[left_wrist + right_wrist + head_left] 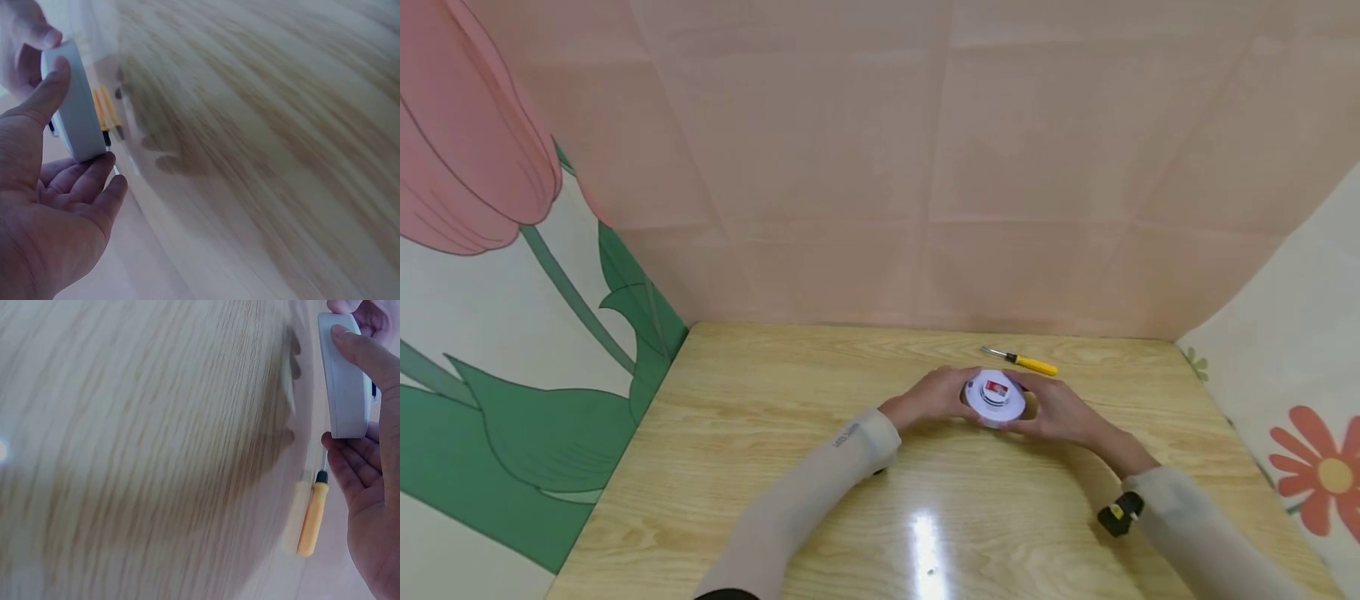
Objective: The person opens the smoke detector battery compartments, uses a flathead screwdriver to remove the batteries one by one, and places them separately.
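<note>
A round white smoke detector [1004,410] with a red label and dark slots on its raised centre is held between both hands, close over the table. My left hand [938,395] grips its left side, and in the left wrist view the thumb lies on the near rim with fingertips at the opposite edge. From the other side my right hand [1058,408] grips it the same way, as the right wrist view shows with the detector's plain side wall [347,387]. Parts of the fingers are hidden behind the detector.
Just behind the hands lies a screwdriver [1036,365] with a yellow and black handle, its tip pointing left. The wood-grain table [760,375] meets a pinkish back wall [820,167], with flower-printed panels on the left and right.
</note>
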`<state>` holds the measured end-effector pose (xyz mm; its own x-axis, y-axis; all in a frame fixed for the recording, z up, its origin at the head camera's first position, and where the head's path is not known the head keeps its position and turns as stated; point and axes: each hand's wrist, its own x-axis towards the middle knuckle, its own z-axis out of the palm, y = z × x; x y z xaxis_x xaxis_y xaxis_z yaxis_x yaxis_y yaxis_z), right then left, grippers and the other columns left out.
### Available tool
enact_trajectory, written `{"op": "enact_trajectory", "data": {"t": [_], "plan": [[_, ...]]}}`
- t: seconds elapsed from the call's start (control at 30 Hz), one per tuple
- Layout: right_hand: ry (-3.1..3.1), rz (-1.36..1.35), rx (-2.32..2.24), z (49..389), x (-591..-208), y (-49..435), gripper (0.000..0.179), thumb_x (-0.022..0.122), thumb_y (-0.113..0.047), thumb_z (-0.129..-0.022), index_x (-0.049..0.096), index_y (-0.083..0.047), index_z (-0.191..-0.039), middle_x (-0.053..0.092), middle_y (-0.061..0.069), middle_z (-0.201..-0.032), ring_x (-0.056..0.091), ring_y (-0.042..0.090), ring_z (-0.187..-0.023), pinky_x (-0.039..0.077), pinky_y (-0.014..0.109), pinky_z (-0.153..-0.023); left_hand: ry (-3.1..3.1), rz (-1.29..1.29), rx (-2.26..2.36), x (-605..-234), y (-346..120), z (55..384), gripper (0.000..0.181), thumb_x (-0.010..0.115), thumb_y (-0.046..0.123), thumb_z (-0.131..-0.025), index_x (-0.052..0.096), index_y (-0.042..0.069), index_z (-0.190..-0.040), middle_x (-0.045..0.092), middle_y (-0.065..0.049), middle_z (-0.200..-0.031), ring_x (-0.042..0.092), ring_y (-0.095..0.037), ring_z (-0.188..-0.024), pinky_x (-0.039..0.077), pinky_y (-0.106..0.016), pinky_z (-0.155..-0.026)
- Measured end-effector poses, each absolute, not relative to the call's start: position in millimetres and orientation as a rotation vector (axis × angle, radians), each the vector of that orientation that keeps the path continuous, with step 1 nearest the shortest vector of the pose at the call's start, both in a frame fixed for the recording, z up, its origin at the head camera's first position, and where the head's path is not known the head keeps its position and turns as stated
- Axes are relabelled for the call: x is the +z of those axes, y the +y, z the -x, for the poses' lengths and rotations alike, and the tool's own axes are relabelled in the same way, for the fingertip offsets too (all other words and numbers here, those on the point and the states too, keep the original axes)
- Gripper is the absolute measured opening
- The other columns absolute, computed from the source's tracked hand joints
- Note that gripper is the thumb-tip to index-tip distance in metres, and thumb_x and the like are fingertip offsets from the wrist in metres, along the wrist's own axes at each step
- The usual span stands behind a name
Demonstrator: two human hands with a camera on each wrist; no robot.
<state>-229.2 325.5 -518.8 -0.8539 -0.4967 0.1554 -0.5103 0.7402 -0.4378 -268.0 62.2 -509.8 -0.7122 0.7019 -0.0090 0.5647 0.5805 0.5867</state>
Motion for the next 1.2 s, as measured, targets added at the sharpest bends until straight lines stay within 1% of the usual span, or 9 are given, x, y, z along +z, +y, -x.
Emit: {"op": "enact_trajectory", "data": {"t": [0.1, 0.17, 0.43, 0.57, 0.7, 0.83, 0.97, 1.2], "plan": [[-2.88, -0.875, 0.734, 231.3, -519.3, 317.1, 0.098, 0.095, -0.049, -0.077, 0.055, 0.002, -0.149, 0.07, 0.016, -0.134, 0.069, 0.028, -0.116, 0.058, 0.056, -0.097, 2.574, -1.033, 0.828, -509.3, 53.1, 266.8, 0.095, 0.09, 0.042, -0.086, 0.044, 0.006, -0.161, 0.061, -0.004, -0.151, 0.058, -0.012, -0.133, 0.044, -0.024, -0.114], [-2.869, -0.896, 0.729, 232.5, -519.7, 311.5, 0.097, 0.095, -0.048, -0.077, 0.055, 0.003, -0.149, 0.071, 0.017, -0.133, 0.069, 0.028, -0.116, 0.058, 0.055, -0.097, 2.578, -1.023, 0.828, -508.7, 46.7, 266.1, 0.096, 0.09, 0.041, -0.086, 0.043, 0.005, -0.161, 0.061, -0.006, -0.151, 0.058, -0.013, -0.133, 0.044, -0.025, -0.113], [-2.878, -0.926, 0.775, 237.2, -518.8, 287.0, 0.1, 0.091, -0.055, -0.079, 0.052, 0.0, -0.153, 0.067, 0.018, -0.14, 0.067, 0.032, -0.124, 0.055, 0.057, -0.104, 2.559, -0.979, 0.904, -508.7, 17.6, 264.9, 0.094, 0.089, 0.038, -0.087, 0.043, 0.005, -0.161, 0.061, -0.007, -0.151, 0.058, -0.013, -0.134, 0.045, -0.028, -0.114], [-2.869, -0.942, 0.791, 239.9, -519.2, 275.3, 0.1, 0.092, -0.053, -0.079, 0.051, 0.001, -0.154, 0.067, 0.018, -0.14, 0.067, 0.032, -0.124, 0.054, 0.057, -0.106, 2.559, -0.958, 0.934, -508.6, 4.7, 264.7, 0.095, 0.09, 0.037, -0.087, 0.042, 0.003, -0.161, 0.058, -0.009, -0.154, 0.056, -0.015, -0.137, 0.045, -0.029, -0.116], [-2.862, -0.95, 0.827, 241.2, -518.2, 263.8, 0.099, 0.094, -0.048, -0.079, 0.051, 0.001, -0.154, 0.067, 0.019, -0.141, 0.066, 0.033, -0.126, 0.053, 0.057, -0.107, 2.56, -0.926, 0.953, -507.2, -6.5, 263.7, 0.097, 0.09, 0.038, -0.086, 0.041, 0.004, -0.162, 0.056, -0.009, -0.156, 0.055, -0.016, -0.14, 0.043, -0.031, -0.117], [-2.847, -0.96, 0.849, 242.7, -517.5, 254.0, 0.098, 0.094, -0.047, -0.079, 0.052, 0.001, -0.153, 0.065, 0.019, -0.143, 0.065, 0.034, -0.128, 0.052, 0.057, -0.108, 2.554, -0.894, 0.974, -505.7, -16.7, 262.8, 0.096, 0.091, 0.037, -0.086, 0.041, 0.007, -0.163, 0.056, -0.007, -0.157, 0.053, -0.016, -0.142, 0.042, -0.033, -0.119], [-2.849, -0.961, 0.867, 245.3, -519.0, 246.2, 0.098, 0.093, -0.048, -0.079, 0.052, 0.001, -0.153, 0.065, 0.019, -0.144, 0.065, 0.033, -0.128, 0.052, 0.056, -0.109, 2.54, -0.883, 1.004, -506.7, -25.3, 263.6, 0.095, 0.091, 0.035, -0.086, 0.041, 0.009, -0.163, 0.056, -0.006, -0.157, 0.053, -0.016, -0.142, 0.042, -0.033, -0.119], [-2.86, -0.959, 0.908, 249.0, -525.3, 236.9, 0.098, 0.092, -0.051, -0.08, 0.052, -0.001, -0.154, 0.065, 0.017, -0.144, 0.066, 0.028, -0.125, 0.053, 0.053, -0.108, 2.518, -0.887, 1.039, -510.3, -34.4, 266.5, 0.096, 0.092, 0.033, -0.085, 0.042, 0.005, -0.162, 0.054, -0.008, -0.159, 0.052, -0.017, -0.144, 0.04, -0.033, -0.121]]}}
